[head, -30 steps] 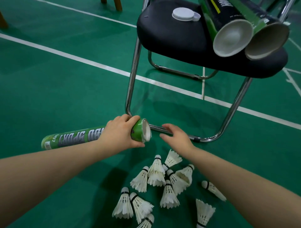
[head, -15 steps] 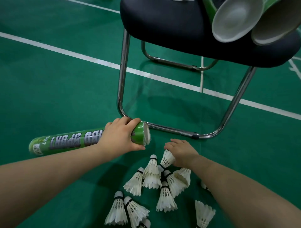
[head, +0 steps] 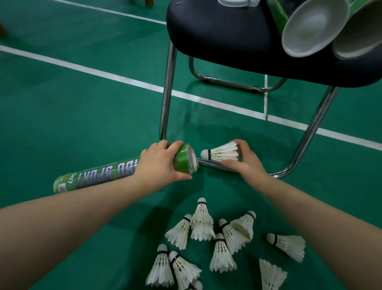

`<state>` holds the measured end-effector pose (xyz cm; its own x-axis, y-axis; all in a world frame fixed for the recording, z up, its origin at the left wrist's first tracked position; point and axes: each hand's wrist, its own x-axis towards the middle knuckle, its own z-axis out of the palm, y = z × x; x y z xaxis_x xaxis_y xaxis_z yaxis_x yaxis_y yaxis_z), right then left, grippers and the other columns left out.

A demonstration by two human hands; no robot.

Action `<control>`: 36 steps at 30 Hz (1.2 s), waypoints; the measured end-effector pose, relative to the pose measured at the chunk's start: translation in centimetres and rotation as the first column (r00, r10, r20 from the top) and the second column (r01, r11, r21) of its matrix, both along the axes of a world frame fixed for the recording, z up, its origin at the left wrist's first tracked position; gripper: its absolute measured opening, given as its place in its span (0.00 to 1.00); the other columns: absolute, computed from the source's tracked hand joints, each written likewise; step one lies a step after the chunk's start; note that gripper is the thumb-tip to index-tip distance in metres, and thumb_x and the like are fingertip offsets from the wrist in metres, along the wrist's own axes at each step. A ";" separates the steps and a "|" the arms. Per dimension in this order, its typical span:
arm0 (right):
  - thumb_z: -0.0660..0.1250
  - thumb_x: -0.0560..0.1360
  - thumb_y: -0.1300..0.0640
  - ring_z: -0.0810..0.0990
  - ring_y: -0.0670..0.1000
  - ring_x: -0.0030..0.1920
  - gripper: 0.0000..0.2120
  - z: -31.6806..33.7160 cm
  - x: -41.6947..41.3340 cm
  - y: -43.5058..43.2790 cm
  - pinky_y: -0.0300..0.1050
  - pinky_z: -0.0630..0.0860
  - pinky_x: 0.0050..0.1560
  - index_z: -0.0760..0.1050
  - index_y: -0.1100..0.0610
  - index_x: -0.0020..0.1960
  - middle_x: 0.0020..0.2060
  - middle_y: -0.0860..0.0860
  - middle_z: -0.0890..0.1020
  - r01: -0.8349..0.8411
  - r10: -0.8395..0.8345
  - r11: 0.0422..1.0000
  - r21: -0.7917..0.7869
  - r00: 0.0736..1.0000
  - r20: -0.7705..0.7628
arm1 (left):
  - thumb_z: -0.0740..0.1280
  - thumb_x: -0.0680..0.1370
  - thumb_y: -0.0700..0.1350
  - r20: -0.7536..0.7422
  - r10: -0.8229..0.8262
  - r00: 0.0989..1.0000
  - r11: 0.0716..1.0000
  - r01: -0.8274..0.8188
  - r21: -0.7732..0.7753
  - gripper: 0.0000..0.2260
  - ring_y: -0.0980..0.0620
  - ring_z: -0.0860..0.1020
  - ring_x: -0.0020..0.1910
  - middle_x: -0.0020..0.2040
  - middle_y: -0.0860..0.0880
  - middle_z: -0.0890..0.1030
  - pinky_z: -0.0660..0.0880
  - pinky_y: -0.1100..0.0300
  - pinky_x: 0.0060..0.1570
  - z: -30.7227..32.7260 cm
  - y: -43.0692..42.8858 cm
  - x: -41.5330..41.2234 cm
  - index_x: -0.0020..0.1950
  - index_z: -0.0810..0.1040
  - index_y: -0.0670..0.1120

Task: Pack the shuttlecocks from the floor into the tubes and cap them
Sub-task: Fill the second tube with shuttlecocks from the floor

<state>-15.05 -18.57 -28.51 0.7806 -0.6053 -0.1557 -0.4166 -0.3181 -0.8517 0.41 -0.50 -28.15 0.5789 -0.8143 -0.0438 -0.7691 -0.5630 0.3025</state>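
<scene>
In the head view, your left grip [head: 160, 163] is wrapped round the mouth end of the green tube [head: 99, 178], fingers curled over the top and thumb underneath, with the forearm reaching in from the lower left. The tube lies nearly level, its open mouth facing right and its other end out to the left. Your right grip [head: 248, 161] pinches one shuttlecock [head: 223, 153] by its feather skirt, fingers above and thumb below. The cork tip points at the tube's mouth, just beside it and not yet inside. Both hands sit over the chair's chrome rail [head: 215, 165]. The loose shuttlecocks [head: 221, 254] lie scattered on the green floor [head: 82, 113] between your forearms. On the black chair seat [head: 227, 37] lie two more tubes [head: 310, 29], their ends toward you, and a white cap [head: 235, 2].
</scene>
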 end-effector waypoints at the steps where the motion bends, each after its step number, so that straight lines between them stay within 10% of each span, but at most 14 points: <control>1: 0.72 0.64 0.51 0.75 0.48 0.52 0.33 0.3 0.5 0.4 0.29 0.69 0.46 0.65 0.56 0.65 0.55 0.50 0.77 0.000 -0.001 1.000 0.031 1.000 0.028 | 0.70 0.62 0.68 0.003 0.010 1.000 1.000 -0.010 -0.004 0.41 0.47 0.70 0.56 0.56 0.49 0.72 0.68 0.51 0.55 0.2 0.0 0.1 0.70 0.62 0.55; 8: 0.65 0.76 0.48 0.72 0.50 0.63 0.27 0.6 3.8 4.4 0.43 0.68 0.61 0.63 0.56 0.71 0.63 0.52 0.73 -0.112 0.112 0.993 0.045 0.994 0.000 | 0.70 0.61 0.67 0.012 0.011 1.000 0.999 -0.010 -0.032 0.40 0.46 0.71 0.56 0.55 0.48 0.73 0.68 0.51 0.55 0.9 -0.2 -0.3 0.69 0.63 0.55; 12: 0.55 0.79 0.43 0.52 0.50 0.75 0.31 -0.1 4.4 6.5 0.51 0.50 0.75 0.51 0.53 0.77 0.76 0.50 0.55 -0.067 0.060 0.979 0.194 0.997 0.042 | 0.70 0.61 0.67 0.010 0.016 1.000 0.998 -0.016 -0.065 0.39 0.46 0.72 0.55 0.54 0.48 0.73 0.69 0.51 0.54 1.0 -0.2 -0.4 0.68 0.64 0.54; 16: 0.60 0.74 0.46 0.75 0.45 0.59 0.16 1.2 3.4 6.4 0.44 0.70 0.63 0.76 0.51 0.57 0.56 0.48 0.79 0.161 -0.185 0.982 0.100 0.933 0.310 | 0.71 0.61 0.67 0.015 0.033 0.999 0.996 -0.032 -0.086 0.39 0.46 0.72 0.55 0.54 0.48 0.73 0.69 0.51 0.53 1.4 0.0 0.1 0.67 0.65 0.54; 19: 0.59 0.75 0.48 0.80 0.40 0.45 0.10 1.7 2.8 6.1 0.39 0.73 0.52 0.79 0.47 0.44 0.41 0.42 0.82 -0.030 -0.004 0.992 0.120 0.963 0.271 | 0.70 0.61 0.67 0.013 0.026 1.000 0.996 -0.025 -0.080 0.38 0.46 0.72 0.54 0.54 0.48 0.73 0.69 0.51 0.53 1.5 0.2 0.0 0.67 0.64 0.54; 36: 0.63 0.70 0.39 0.75 0.50 0.62 0.32 2.1 4.2 8.6 0.45 0.71 0.64 0.67 0.59 0.67 0.62 0.57 0.75 -0.271 0.324 0.841 0.467 0.946 -0.034 | 0.73 0.59 0.66 -0.008 -0.081 0.997 0.996 0.081 -0.034 0.41 0.47 0.72 0.56 0.56 0.50 0.74 0.69 0.51 0.54 1.3 1.1 -2.5 0.69 0.65 0.54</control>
